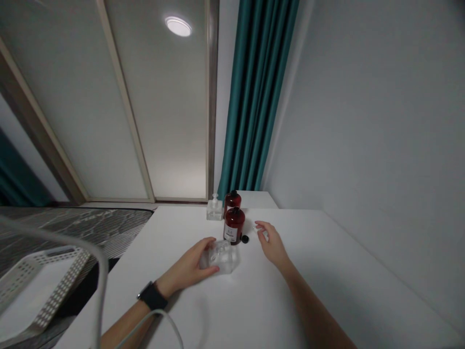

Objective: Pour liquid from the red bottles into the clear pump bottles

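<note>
Head camera: near the centre of the lower half, the left hand (194,263) has its thumb and fingers spread around a clear square-sided container (222,257), gripping it from its left side. Right of centre, the right hand (273,248) is partly curled above the table, fingertips pointing left; something small and pale shows by the fingers, but I cannot tell what it is or how firmly it is held.

Just beyond the container stands a dark red labelled bottle (234,227) with a black top, and a small round black cap (245,239) lies just to its right. Behind it are a second red bottle (232,199), partly hidden, and, to the left, a clear pump bottle (214,210). All are on the white table (254,305).

A black watch (153,295) circles the left wrist. At lower left are a white perforated basket (39,291) and a pale cable (102,276); a teal curtain (256,97) hangs at upper centre, beside frosted door panels (170,121).
</note>
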Tool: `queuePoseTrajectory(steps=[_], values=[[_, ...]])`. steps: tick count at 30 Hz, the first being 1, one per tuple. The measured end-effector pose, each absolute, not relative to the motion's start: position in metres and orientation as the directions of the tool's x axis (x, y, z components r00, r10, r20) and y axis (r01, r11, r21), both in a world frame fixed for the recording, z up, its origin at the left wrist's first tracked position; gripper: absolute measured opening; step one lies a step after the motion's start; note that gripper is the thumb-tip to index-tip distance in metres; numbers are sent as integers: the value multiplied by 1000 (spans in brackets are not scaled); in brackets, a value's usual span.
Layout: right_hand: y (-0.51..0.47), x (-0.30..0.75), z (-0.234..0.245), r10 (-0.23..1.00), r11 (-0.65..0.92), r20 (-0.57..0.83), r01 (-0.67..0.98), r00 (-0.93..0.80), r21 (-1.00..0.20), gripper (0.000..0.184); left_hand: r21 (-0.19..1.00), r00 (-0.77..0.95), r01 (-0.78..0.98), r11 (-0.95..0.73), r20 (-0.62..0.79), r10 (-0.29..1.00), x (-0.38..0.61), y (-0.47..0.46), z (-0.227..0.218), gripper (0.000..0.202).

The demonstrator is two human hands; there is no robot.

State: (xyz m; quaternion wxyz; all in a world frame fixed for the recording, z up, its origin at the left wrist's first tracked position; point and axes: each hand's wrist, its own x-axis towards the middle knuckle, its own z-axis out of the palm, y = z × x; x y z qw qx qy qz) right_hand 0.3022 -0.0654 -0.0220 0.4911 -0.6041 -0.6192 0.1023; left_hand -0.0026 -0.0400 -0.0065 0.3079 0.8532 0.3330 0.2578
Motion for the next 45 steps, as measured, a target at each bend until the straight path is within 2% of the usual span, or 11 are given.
queuePoseTrajectory(steps=[8,18,24,28,32,45], values=[[-73,262,-14,810,368,542,525,225,-767,36,659,660,409,-631,264,703,-9,-37,0,65],[-41,257,1,817,465,569,478,93,-745,51,611,658,430,-665,293,694,-16,-32,1,64],[-46,244,-3,776,498,620,487,119,-718,48,586,619,485,-649,294,728,-25,-26,6,62],[-58,241,-1,763,495,632,504,140,-708,37,587,598,505,-633,291,747,-29,-23,5,60],[-62,239,-2,775,488,616,487,140,-725,34,588,599,510,-628,281,750,-31,-21,2,60],[-47,212,1,832,368,476,359,284,-858,42,611,599,504,-611,263,757,-30,-21,5,62]])
